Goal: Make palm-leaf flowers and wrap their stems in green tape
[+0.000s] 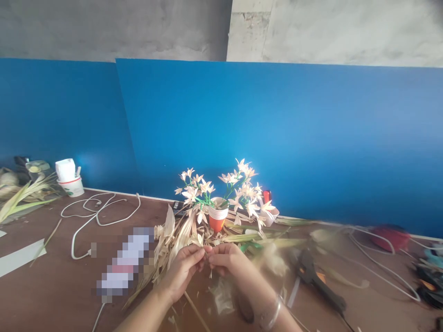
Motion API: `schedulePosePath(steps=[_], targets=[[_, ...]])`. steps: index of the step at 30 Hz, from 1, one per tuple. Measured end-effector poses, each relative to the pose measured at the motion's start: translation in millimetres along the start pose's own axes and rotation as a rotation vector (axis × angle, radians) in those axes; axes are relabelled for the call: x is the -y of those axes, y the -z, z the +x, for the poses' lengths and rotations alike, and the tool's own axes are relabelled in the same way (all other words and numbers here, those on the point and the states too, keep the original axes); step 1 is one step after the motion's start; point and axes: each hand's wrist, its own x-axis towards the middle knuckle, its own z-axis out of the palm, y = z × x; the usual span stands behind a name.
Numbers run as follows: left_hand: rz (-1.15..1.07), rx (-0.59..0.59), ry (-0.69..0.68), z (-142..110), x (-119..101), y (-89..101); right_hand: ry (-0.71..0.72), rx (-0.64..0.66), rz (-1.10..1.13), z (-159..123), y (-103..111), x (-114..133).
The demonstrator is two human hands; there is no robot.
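Observation:
My left hand (182,267) and my right hand (226,259) meet over the brown table (51,286), fingertips pinched together on a small pale piece of dried leaf (205,251). A thin stick (195,311) runs down from under my left hand. Just beyond my hands lies a heap of dried pale leaves (180,235). Behind it an orange paper cup (218,219) holds handmade cream flowers (221,184) on green stems. A bangle (273,313) sits on my right wrist.
A black glue gun (318,279) lies right of my hands, with white cables (377,265) and a red object (391,235) beyond. A white cord (93,214), a blurred-out item (124,263), a white cup (69,177) and green leaves (24,196) lie left. Blue panels (277,138) back the table.

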Motion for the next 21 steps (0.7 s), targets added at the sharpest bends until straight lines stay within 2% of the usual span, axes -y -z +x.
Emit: schedulePosePath(steps=[8, 21], targets=[[0.005, -0.027, -0.016, 0, 0, 0.4, -0.002, -0.034, -0.01, 3, 1, 0], [-0.031, -0.074, -0.036, 2, -4, 0.2, 0.01, -0.089, -0.031, -8, -6, 13]])
